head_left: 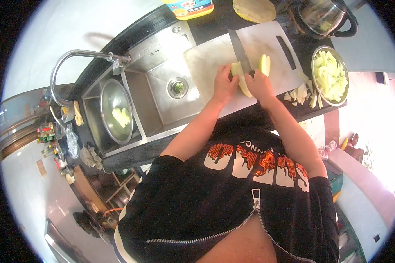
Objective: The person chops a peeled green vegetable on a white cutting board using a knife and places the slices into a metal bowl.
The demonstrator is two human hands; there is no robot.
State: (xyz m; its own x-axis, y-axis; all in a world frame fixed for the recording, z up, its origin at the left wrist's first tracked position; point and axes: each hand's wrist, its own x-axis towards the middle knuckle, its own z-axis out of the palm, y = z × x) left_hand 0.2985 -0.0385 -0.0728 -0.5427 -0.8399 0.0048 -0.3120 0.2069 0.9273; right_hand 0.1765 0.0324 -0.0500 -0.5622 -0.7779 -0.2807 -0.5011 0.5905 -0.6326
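Observation:
On a white cutting board (214,54) lies a long pale-green vegetable piece (245,88). My left hand (225,83) steadies it from the left, fingers curled against its side. The handle of a kitchen knife is in the grip of my right hand (259,84). Its broad blade (238,47) points away from me and lies along the piece, partly over it; how deep the edge sits I cannot tell. Just right of the blade rests another pale-green piece (265,65), apart from both hands.
Right of the board stands a steel bowl (313,79) full of cut pieces, with peelings (298,94) beside it. At left is a steel sink (158,77) with a faucet (75,54) and a basin (105,121) holding pale-green pieces. A glass kettle (319,19) and a round wooden board (255,10) stand behind.

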